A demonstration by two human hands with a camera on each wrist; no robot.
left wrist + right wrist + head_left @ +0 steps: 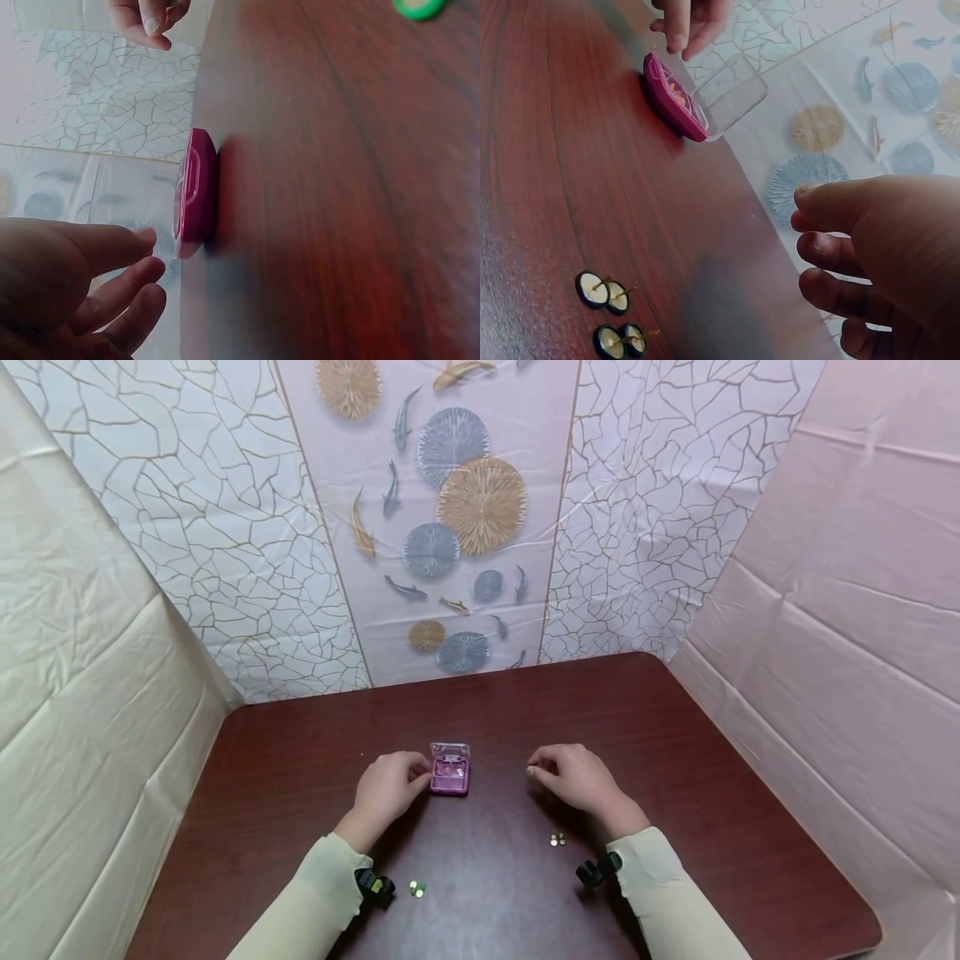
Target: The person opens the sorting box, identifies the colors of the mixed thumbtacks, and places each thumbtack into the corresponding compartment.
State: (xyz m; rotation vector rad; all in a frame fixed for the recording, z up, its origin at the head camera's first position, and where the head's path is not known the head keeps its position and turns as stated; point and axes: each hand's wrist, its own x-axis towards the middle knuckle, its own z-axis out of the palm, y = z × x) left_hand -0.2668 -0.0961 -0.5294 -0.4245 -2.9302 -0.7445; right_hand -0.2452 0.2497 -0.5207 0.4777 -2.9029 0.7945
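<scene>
A small magenta case (450, 785) with compartments stands on the table, its clear lid (735, 94) raised at the back. Small orange pieces (447, 769) and whitish pieces (460, 772) lie in its rear compartments. Beside the case's left edge is my left hand (386, 789), thumb and fingers loosely bent, with nothing between them. My right hand (577, 777) hovers over the table to the right of the case, its fingers relaxed and apart from the thumb in the right wrist view. Nearer me than that hand lie several black-rimmed thumbtacks (594, 289), pins up.
Several green thumbtacks (417, 888) lie near the front, beside the left wrist camera (373, 885). The dark wooden table (495, 718) ends at a patterned cloth backdrop (450, 568), with pale cloth walls on both sides.
</scene>
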